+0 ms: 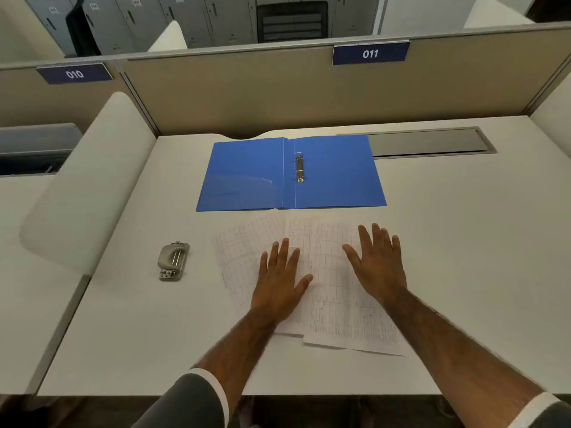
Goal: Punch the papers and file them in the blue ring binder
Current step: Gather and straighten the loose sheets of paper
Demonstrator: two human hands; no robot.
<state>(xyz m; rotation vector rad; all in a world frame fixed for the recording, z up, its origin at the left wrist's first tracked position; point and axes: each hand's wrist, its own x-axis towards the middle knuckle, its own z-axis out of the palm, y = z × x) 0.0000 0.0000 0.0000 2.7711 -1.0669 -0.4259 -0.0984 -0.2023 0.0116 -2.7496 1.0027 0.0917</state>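
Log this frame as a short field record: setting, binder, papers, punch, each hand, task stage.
setting: white desk with beige partition, label 011
binder: blue ring binder open flat, rings bare
papers: printed sheets fanned loosely, overlapping, nearer than the binder
punch: grey hole punch left of the papers, untouched
left hand: left hand flat, fingers spread, on the sheets
right hand: right hand flat, fingers spread, over the sheets
task stage: nothing filed yet
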